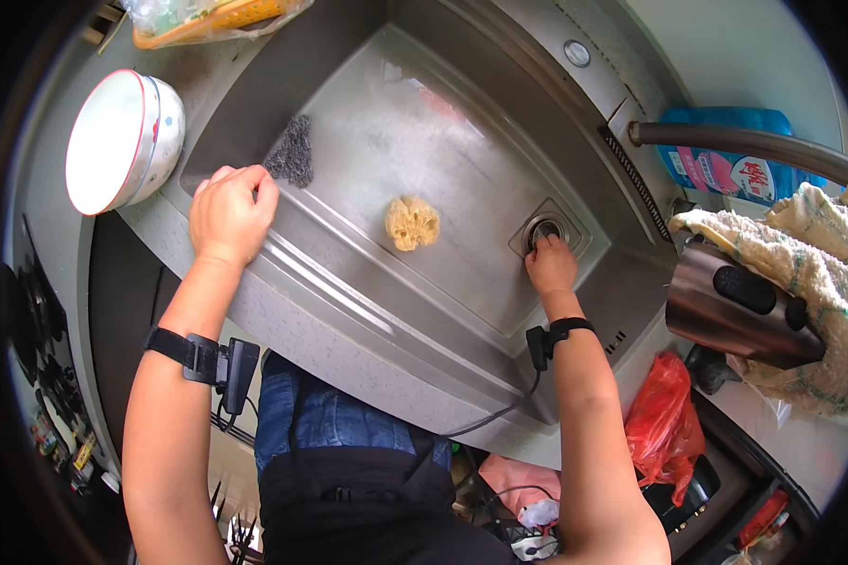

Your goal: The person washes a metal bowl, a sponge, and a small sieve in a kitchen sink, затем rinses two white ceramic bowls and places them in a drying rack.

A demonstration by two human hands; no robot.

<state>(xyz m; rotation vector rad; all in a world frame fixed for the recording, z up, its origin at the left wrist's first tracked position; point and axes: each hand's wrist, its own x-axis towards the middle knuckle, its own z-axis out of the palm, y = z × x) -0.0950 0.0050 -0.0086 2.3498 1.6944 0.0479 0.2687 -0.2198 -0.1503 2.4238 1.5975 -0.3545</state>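
Note:
A wide metal sink (452,296) lies before me. My left hand (233,208) rests with curled fingers on its near left edge, beside a dark grey scouring cloth (295,152). Whether anything is under that palm is hidden. My right hand (552,263) reaches down to the sink drain (564,220), its fingertips inside the round opening. What those fingertips touch is not clear. Between the hands, a yellowish loofah sponge (411,223) sits on the sink floor, apart from both.
Stacked white bowls (124,141) stand on the left counter. An orange basket (219,28) is at the top left. To the right are a blue bottle (728,152), a metal faucet pipe (735,134), a towel (784,240), a metallic container (738,304) and a red plastic bag (664,424).

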